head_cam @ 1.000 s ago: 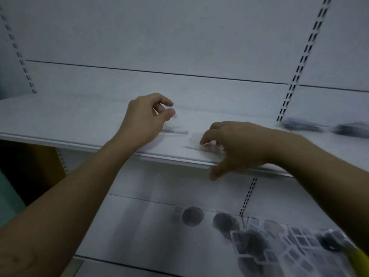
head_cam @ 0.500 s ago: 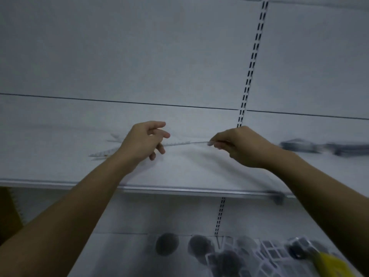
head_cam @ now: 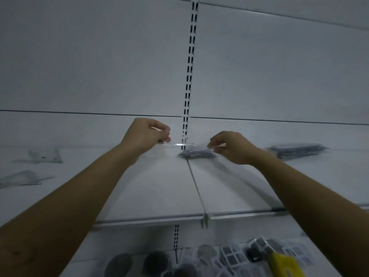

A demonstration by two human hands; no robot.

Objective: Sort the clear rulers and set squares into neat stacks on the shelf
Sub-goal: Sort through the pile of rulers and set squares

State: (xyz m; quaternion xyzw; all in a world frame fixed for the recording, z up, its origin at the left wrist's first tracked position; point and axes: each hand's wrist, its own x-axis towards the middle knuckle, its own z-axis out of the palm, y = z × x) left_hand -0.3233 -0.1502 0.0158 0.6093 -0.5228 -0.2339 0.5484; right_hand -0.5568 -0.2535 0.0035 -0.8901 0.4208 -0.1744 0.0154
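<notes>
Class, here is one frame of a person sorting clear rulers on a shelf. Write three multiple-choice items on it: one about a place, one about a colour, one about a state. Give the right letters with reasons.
1. Where is the stack nearest the hands?
A. at the back of the shelf, by the slotted upright
B. at the shelf's front edge
C. on the lower shelf

2. What colour is the object at the bottom right?
A. red
B. yellow
C. green

3. How is the ruler held?
A. lying free on the shelf
B. in the left hand only
C. between both hands, above the shelf

Answers: 1 A, the stack lies at the upright's foot. 2 B, it is plainly yellow. 3 C, the left hand and right hand pinch its ends.
</notes>
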